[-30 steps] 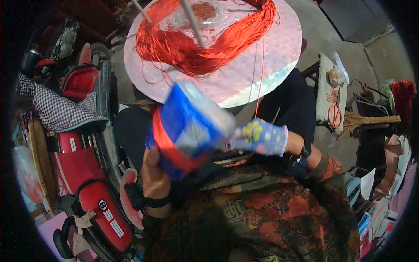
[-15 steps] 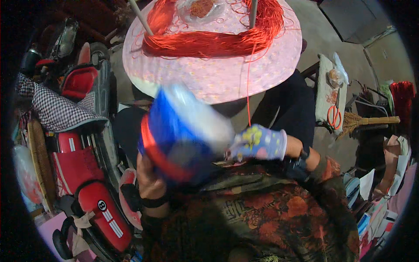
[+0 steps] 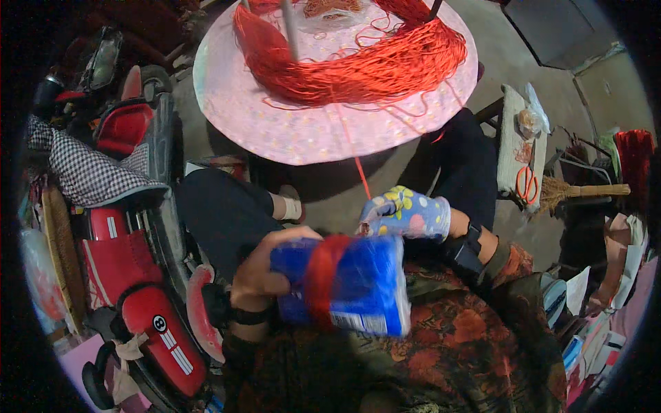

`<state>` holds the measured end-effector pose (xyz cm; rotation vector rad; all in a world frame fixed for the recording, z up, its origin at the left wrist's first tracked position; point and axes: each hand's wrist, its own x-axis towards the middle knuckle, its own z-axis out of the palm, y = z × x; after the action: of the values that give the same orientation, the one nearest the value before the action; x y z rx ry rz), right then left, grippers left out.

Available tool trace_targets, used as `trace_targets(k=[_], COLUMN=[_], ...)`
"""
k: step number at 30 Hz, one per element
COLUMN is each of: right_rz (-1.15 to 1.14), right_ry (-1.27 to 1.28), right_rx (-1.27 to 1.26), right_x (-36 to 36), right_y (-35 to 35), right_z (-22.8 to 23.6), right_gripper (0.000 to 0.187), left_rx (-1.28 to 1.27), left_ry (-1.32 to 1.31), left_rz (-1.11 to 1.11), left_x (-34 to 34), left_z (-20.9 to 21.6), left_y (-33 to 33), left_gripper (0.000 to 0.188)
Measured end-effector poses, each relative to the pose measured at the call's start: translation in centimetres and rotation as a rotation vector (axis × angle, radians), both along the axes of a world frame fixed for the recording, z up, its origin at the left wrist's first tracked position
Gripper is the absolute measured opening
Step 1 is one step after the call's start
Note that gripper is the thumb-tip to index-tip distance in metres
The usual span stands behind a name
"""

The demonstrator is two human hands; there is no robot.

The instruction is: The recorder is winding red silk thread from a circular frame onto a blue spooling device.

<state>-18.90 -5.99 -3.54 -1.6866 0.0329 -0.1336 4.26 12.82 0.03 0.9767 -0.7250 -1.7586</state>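
My left hand [image 3: 261, 272] is closed round one end of a blue plastic-wrapped package [image 3: 372, 279], held in front of my lap. A band of red cord [image 3: 322, 279] is wound about the package's middle. My right hand [image 3: 411, 215], in a flowered blue cloth glove, is curled shut on a red strand [image 3: 362, 177] just beyond the package; its fingertips are partly hidden. That strand runs up to a large loose skein of red cord [image 3: 365, 76], looped round upright posts [image 3: 289, 34] on a round pink-covered top [image 3: 275, 134].
A clear bag of reddish-brown bits [image 3: 334, 15] lies inside the skein. At right, a pale bench [image 3: 511, 148] carries orange-handled scissors [image 3: 527, 184], with a straw broom [image 3: 578, 191] beside it. Red ride-on toy vehicles [image 3: 165, 337] and a checked cloth [image 3: 96, 168] crowd the left.
The package has turned over in my left hand, from tilted upward to lying across. The round top with its posts and skein has rotated, and the strand slants differently. My gloved hand has barely moved.
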Motion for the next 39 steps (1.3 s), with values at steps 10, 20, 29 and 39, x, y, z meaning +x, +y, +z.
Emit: trace_targets(k=[10, 20, 29, 39], right_rz=[0.154, -0.004, 0.075, 0.120], right_ry=[-0.112, 0.176, 0.119, -0.020], right_rx=[-0.675, 0.248, -0.170, -0.357], right_x=[-0.8, 0.4, 1.4, -0.5], right_y=[1.6, 0.5, -3.2, 1.1], right_z=[4.9, -0.1, 6.5, 5.2], right_gripper=[0.024, 0.022, 0.029, 0.016], left_rx=[0.043, -0.063, -0.073, -0.006], left_ry=[-0.484, -0.091, -0.735, -0.751], left_rz=[0.695, 0.417, -0.234, 0.354], left_x=[-0.6, -1.7, -1.9, -1.7], left_z=[2.1, 2.1, 3.1, 5.3], left_y=[-0.3, 0.6, -2.1, -2.1], left_gripper=[0.061, 0.072, 0.053, 0.048])
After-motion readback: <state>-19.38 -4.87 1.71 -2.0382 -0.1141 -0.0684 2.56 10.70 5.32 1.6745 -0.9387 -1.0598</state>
